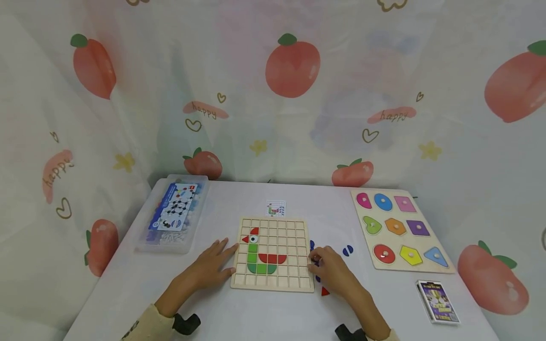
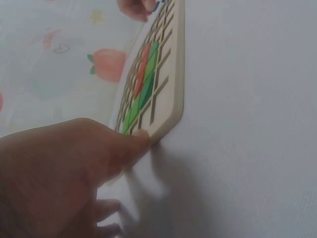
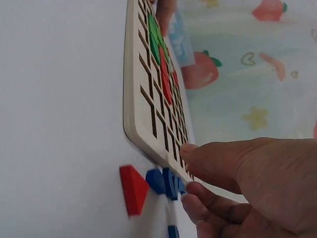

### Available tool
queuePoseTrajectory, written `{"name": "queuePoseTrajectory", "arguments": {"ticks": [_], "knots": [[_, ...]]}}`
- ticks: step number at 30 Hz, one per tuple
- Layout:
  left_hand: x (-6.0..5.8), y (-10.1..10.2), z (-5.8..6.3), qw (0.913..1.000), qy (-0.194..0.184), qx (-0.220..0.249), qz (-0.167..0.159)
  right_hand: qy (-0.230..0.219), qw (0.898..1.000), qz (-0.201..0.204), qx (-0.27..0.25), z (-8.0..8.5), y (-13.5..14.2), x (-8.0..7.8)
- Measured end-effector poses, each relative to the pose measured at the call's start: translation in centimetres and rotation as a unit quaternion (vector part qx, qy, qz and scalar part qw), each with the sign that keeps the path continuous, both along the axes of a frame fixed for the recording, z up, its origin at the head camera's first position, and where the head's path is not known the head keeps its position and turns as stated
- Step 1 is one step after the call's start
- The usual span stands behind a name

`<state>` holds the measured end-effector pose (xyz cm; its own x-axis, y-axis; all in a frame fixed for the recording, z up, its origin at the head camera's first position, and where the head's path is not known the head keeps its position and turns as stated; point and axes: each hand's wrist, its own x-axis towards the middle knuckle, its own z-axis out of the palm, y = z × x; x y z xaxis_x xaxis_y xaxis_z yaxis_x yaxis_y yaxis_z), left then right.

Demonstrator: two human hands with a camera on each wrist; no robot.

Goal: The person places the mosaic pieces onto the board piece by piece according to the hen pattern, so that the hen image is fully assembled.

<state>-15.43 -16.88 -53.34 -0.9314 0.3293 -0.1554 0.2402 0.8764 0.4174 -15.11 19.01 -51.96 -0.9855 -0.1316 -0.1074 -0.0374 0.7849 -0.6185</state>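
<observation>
A wooden grid board (image 1: 294,279) holds a bird shape made of red and green pieces (image 1: 258,255) and an eye piece (image 1: 253,239). Along its left edge, my left hand (image 1: 209,266) lies spread, fingertips at the rim; its thumb touches the board (image 2: 171,106) in the left wrist view. By the right edge is my right hand (image 1: 334,271), its thumb and fingers parted, the thumb beside the rim. Several blue pieces (image 3: 156,181) lie under and near these fingertips, partly hidden. A red triangular piece (image 3: 132,191) rests on the table just nearer to me.
Behind the board lies a small picture card (image 1: 276,208). Two blue pieces (image 1: 348,250) sit to the right. A shape puzzle board (image 1: 379,259) and a card box (image 1: 438,302) are farther right. At the left stands a clear plastic case (image 1: 170,241).
</observation>
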Motion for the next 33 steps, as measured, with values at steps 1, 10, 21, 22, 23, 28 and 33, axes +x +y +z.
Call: {"name": "queuePoseTrajectory", "arguments": {"ticks": [1, 10, 21, 22, 23, 28, 33], "knots": [[0.0, 0.0, 0.0, 1.0000, 0.001, 0.001, 0.000, -0.010, 1.000, -0.003, 0.005, 0.1, 0.5, 0.1], [-0.3, -0.2, -0.4, 1.0000, -0.001, -0.002, -0.003, -0.083, 0.996, -0.018, 0.014, 0.2, 2.6, 3.2], [-0.1, -0.1, -0.1, 1.0000, -0.004, 0.004, -0.001, -0.073, 0.997, -0.025, 0.030, -0.2, 2.0, 5.1], [-0.2, -0.1, -0.1, 1.0000, -0.008, 0.004, -0.002, -0.073, 0.996, -0.030, 0.032, -0.1, 2.0, 5.2], [-0.2, -0.1, 0.0, 0.9999, -0.010, 0.003, -0.002, -0.073, 0.996, -0.036, 0.034, -0.2, 2.0, 5.3], [-0.2, -0.1, 0.1, 0.9999, -0.012, 0.001, 0.001, -0.071, 0.996, -0.039, 0.034, -0.4, 2.2, 5.6], [-0.2, -0.1, 0.1, 1.0000, -0.009, 0.002, 0.003, -0.069, 0.996, -0.039, 0.032, -0.8, 2.4, 5.7]]}}
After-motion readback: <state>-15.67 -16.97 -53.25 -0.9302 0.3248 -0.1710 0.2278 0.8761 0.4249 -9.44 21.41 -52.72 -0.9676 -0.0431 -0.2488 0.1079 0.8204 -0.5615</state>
